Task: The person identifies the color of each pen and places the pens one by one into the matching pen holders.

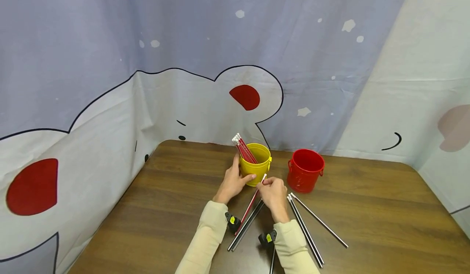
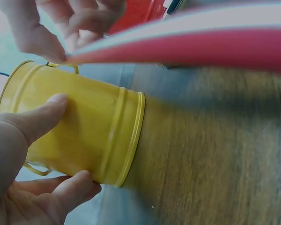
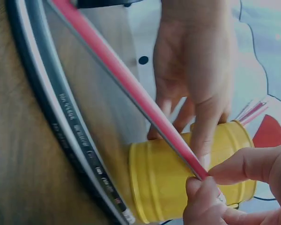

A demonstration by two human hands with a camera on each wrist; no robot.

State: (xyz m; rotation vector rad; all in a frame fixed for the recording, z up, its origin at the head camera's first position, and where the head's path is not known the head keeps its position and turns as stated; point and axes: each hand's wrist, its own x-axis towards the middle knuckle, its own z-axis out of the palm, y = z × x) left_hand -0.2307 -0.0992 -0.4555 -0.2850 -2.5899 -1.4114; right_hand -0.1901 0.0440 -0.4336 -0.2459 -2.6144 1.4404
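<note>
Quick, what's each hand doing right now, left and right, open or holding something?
Left hand: holding the yellow bucket, thumb and fingers around its side.
Right hand: closed, pinching a red pencil near its white-tipped end.

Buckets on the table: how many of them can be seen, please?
2. The yellow bucket is held by the left hand, with red pencils inside; the red bucket stands to its right. Nothing suggests a hidden one.
</note>
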